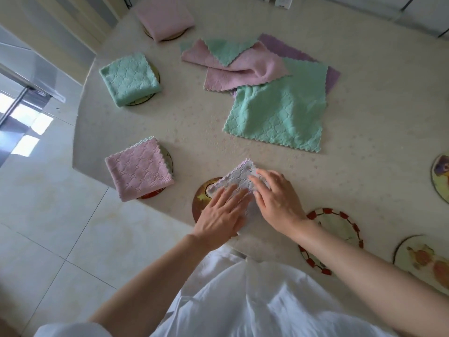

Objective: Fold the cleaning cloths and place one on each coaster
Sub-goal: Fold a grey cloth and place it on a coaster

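Observation:
A folded pale lilac cloth (239, 177) lies on a round brownish coaster (201, 198) at the table's near edge. My left hand (222, 212) presses flat on its near left part, and my right hand (274, 195) rests on its right side with fingers spread. Folded cloths sit on three other coasters: a pink cloth (138, 169) at near left, a green cloth (128, 79) further back, and another pink cloth (164, 17) at the far edge. A loose pile of unfolded cloths lies mid-table, with a green cloth (279, 113) on top.
Bare coasters lie to the right: a red-checked coaster (340, 227), a fruit-patterned coaster (422, 261) and a coaster at the right border (441, 176). The table's edge (80, 132) runs along the left, with tiled floor (48, 215) below it.

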Tool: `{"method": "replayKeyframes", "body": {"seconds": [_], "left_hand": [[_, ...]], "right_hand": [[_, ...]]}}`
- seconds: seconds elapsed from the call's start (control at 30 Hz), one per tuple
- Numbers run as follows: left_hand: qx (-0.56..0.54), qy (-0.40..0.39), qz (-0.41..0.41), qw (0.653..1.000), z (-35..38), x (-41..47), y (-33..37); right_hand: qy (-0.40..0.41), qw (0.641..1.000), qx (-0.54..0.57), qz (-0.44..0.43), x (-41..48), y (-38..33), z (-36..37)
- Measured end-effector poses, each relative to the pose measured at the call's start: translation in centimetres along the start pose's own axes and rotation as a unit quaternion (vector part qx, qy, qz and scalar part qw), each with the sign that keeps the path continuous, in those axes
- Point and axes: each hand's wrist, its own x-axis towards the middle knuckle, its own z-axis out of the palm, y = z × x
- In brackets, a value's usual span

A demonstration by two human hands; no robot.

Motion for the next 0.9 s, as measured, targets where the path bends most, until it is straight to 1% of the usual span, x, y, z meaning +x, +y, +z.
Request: {"method": "replayKeyframes", "body": {"seconds": [0.1, 0.2, 0.27, 0.33, 0.4, 0.53, 0.6, 0.7, 0.8, 0.9], "left_hand": [[0.037, -0.043, -0.025, 0.998, 0.0, -0.5, -0.8], [0.044, -0.068, -0.030, 0.996, -0.4, -0.4, -1.8], [0.034, -0.074, -0.053, 0.995, -0.7, -0.2, -2.4], [0.018, -0.058, -0.089, 0.994, -1.1, -0.2, -2.8], [0.009, -0.031, -0.127, 0.991, -1.7, -0.2, -3.2], [-0.007, -0.002, -0.189, 0.982, -2.2, 0.2, -3.6], [-0.061, 0.007, -0.238, 0.969, -2.3, 0.6, -3.4], [-0.140, -0.003, -0.327, 0.934, -2.5, 1.5, -3.0], [-0.161, -0.026, -0.371, 0.914, -2.9, 2.3, -2.8], [-0.193, -0.045, -0.422, 0.885, -3.2, 3.0, -2.8]], "right_hand": [[-0.024, 1.000, -0.006, 0.007, -2.0, 0.6, 0.5], [-0.065, 0.997, -0.008, 0.049, -2.8, 0.7, 1.1], [-0.080, 0.993, -0.007, 0.084, -3.1, 1.0, 1.3], [-0.087, 0.991, -0.025, 0.094, -3.7, 1.6, 1.5], [-0.077, 0.992, -0.034, 0.099, -4.2, 2.2, 1.3], [-0.058, 0.987, -0.010, 0.147, -4.5, 2.4, 0.6], [-0.057, 0.981, 0.025, 0.183, -4.2, 1.9, 0.5], [-0.083, 0.959, 0.119, 0.245, -3.1, 1.1, 0.2], [-0.098, 0.943, 0.165, 0.271, -1.9, 0.3, 0.0], [-0.105, 0.913, 0.218, 0.329, -1.2, 0.0, -0.1]]}}
